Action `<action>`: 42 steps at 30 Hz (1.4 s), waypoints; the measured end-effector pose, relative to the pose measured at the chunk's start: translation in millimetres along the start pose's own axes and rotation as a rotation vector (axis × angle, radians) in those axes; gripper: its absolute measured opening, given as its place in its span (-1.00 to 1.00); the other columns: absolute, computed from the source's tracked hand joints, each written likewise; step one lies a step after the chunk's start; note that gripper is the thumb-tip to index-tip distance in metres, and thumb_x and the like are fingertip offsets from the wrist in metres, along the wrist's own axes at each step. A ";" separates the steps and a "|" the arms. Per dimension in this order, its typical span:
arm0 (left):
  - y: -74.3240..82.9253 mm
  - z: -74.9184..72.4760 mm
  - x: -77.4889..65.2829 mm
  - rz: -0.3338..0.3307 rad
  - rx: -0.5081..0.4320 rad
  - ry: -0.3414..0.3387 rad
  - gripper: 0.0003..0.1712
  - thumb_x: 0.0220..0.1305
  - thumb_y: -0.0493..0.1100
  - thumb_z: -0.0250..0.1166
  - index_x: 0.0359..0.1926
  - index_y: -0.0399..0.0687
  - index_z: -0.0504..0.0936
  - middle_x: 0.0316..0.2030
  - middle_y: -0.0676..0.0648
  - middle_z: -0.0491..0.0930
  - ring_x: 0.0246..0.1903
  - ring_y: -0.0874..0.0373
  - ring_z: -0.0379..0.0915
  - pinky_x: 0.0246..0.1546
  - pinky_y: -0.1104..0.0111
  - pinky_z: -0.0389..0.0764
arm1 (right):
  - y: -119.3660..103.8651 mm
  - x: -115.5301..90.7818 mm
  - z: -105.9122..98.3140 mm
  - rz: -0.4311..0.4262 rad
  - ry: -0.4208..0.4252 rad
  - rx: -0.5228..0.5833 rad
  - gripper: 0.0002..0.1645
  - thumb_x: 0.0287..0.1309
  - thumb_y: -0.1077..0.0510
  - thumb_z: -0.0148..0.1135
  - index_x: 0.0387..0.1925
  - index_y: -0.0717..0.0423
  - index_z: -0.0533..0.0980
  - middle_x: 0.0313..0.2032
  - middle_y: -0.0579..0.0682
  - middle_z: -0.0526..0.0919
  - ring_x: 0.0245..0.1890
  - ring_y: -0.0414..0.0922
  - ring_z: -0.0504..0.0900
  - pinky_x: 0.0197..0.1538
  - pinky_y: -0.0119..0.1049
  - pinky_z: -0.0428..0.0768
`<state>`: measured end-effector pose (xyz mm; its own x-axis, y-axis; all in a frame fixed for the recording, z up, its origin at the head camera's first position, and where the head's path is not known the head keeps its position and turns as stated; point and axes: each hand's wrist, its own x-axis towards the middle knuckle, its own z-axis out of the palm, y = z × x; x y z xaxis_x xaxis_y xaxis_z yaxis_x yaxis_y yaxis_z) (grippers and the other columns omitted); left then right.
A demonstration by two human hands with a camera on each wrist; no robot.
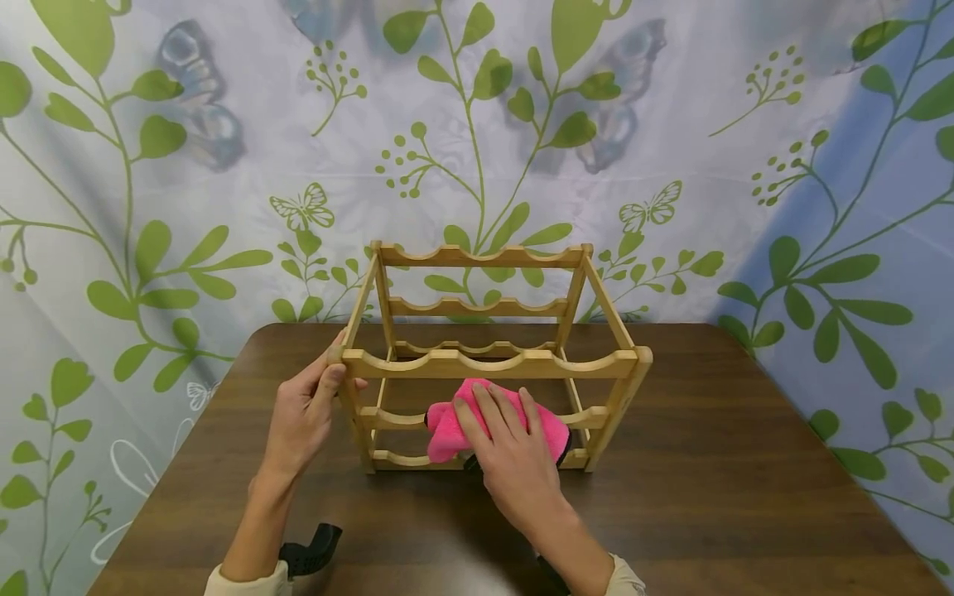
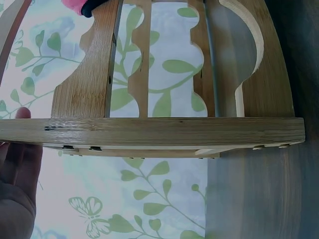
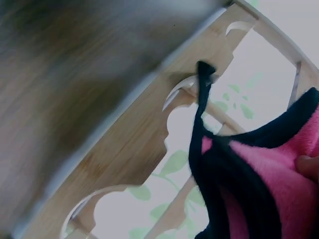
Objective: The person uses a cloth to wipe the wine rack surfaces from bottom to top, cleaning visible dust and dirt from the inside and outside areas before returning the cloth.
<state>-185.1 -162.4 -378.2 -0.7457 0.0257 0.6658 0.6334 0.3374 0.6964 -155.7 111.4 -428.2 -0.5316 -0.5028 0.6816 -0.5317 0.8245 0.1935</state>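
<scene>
A light wooden wine rack [image 1: 432, 364] with scalloped rails stands upright on the table. My left hand [image 1: 301, 410] grips its front left post near the top corner, thumb on the near side; in the left wrist view, fingers [image 2: 20, 169] wrap behind the post [image 2: 174, 132]. A bright pink cloth [image 1: 447, 434] with black edging lies over the middle front rail. My right hand [image 1: 514, 463] holds it there, fingers spread over its top and the thumb hidden. Up close in the right wrist view, the cloth [image 3: 264, 174] hangs with a black edge loop beside the lower rail.
The dark brown wooden table [image 1: 745, 480] extends to both sides of the rack. Behind it hangs a pale cloth backdrop [image 1: 246, 190] printed with green leaves and butterflies. A black camera mount [image 1: 313, 550] shows by the left wrist.
</scene>
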 end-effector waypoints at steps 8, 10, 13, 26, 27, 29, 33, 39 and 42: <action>-0.5 -1.5 0.2 0.006 0.028 0.009 -0.47 0.44 -0.46 0.03 0.36 -0.11 0.42 -0.46 -0.14 0.71 -0.17 0.40 0.58 -0.33 0.59 0.49 | 23.6 -10.4 -15.8 0.046 -0.091 0.181 -0.31 0.14 0.35 0.26 0.33 0.13 0.34 0.32 0.16 0.38 0.34 0.12 0.31 0.36 0.23 0.19; -0.8 -1.9 0.1 0.008 0.036 0.012 -0.47 0.44 -0.46 0.03 0.36 -0.10 0.42 -0.47 -0.13 0.71 -0.18 0.41 0.58 -0.36 0.59 0.48 | 28.6 -12.8 -19.7 0.042 -0.124 0.209 -0.23 0.07 0.34 0.37 0.33 0.13 0.33 0.34 0.16 0.36 0.36 0.11 0.28 0.37 0.20 0.19; -1.7 -1.9 -0.1 0.008 0.031 0.008 -0.47 0.44 -0.46 0.03 0.37 -0.10 0.42 -0.47 -0.13 0.71 -0.18 0.41 0.58 -0.32 0.59 0.50 | 34.5 -18.2 -24.3 0.036 -0.155 0.189 -0.16 0.01 0.31 0.45 0.34 0.16 0.32 0.35 0.18 0.34 0.38 0.12 0.26 0.39 0.15 0.20; -6.5 1.6 0.9 0.035 -0.024 -0.009 -0.45 0.42 -0.50 0.01 0.38 -0.14 0.39 -0.44 -0.19 0.70 -0.25 0.28 0.63 -0.37 0.60 0.52 | 44.2 -29.0 -53.9 0.148 -0.331 0.048 0.16 -0.34 0.42 0.58 0.39 0.09 0.27 0.42 0.23 0.22 0.40 0.20 0.19 0.40 0.19 0.13; -6.2 1.0 1.0 0.032 -0.024 -0.009 -0.45 0.43 -0.50 0.01 0.38 -0.14 0.39 -0.44 -0.19 0.70 -0.23 0.28 0.63 -0.30 0.59 0.55 | 44.9 -29.9 -54.0 0.157 -0.325 0.039 0.15 -0.35 0.43 0.59 0.38 0.09 0.29 0.41 0.23 0.24 0.39 0.21 0.21 0.40 0.18 0.14; -5.5 -0.1 0.9 0.026 -0.023 -0.009 -0.45 0.44 -0.49 0.00 0.38 -0.13 0.39 -0.44 -0.18 0.70 -0.21 0.31 0.62 -0.22 0.59 0.56 | 45.8 -31.3 -53.0 0.174 -0.303 0.024 0.11 -0.34 0.43 0.57 0.36 0.08 0.32 0.39 0.25 0.27 0.37 0.22 0.25 0.39 0.16 0.17; -3.7 -1.3 0.3 0.015 0.001 -0.003 -0.47 0.45 -0.46 0.01 0.38 -0.12 0.39 -0.45 -0.17 0.70 -0.20 0.36 0.60 -0.27 0.60 0.54 | 45.2 -32.5 -48.3 0.182 -0.244 0.011 0.01 -0.27 0.45 0.51 0.32 0.10 0.36 0.33 0.28 0.35 0.31 0.25 0.33 0.36 0.15 0.24; -3.3 0.9 -1.5 0.009 0.025 0.008 -0.47 0.45 -0.45 0.02 0.38 -0.12 0.40 -0.45 -0.16 0.71 -0.36 0.29 0.59 -0.58 0.47 0.35 | 49.6 -37.2 -40.4 0.135 -0.205 -0.009 -0.06 -0.13 0.28 0.54 0.34 0.14 0.33 0.28 0.27 0.41 0.27 0.22 0.39 0.36 0.12 0.24; -2.3 1.4 -2.0 0.000 0.039 0.013 -0.47 0.45 -0.44 0.02 0.38 -0.08 0.40 -0.45 -0.13 0.71 -0.28 0.32 0.60 -0.52 0.47 0.41 | 49.7 -38.2 -37.6 0.129 -0.206 -0.007 0.03 -0.18 0.14 0.61 0.36 0.14 0.31 0.30 0.27 0.40 0.28 0.21 0.37 0.39 0.12 0.20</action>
<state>-185.3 -161.9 -381.4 -0.7430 0.0132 0.6692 0.6244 0.3738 0.6858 -137.1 181.3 -418.1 -0.7185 -0.4349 0.5427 -0.4465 0.8868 0.1196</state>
